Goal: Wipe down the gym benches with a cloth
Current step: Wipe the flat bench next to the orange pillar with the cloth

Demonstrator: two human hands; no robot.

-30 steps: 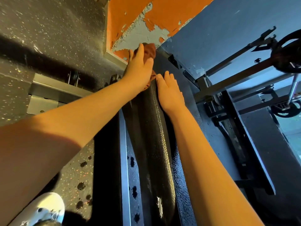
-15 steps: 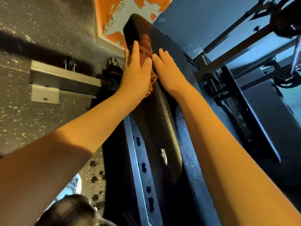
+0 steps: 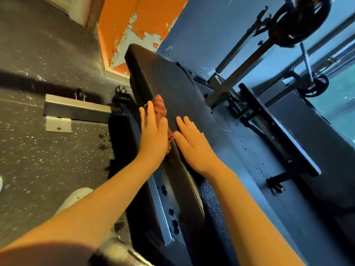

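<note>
Head view looks down the length of a black bench that runs away toward an orange wall with peeling paint. The left hand lies on a reddish cloth, fingers straight and together, pressing it flat against the left edge of the pad, about halfway along. Part of the cloth bunches out past the fingertips. The right hand rests just beside it on the top of the pad, palm down, fingers straight, holding nothing; it seems to be there only as a brace.

I judge the wipe to be in mid-stroke on this one bench. The pad shows no clear wet or clean band, so which stretch is already done cannot be told. The far end beyond the cloth, the near end under the forearms and the right side of the pad may all need a pass. A rack with a plate stands to the right, and beside it a long dark piece that may be another bench. The task names several, so most of the job likely remains.
</note>
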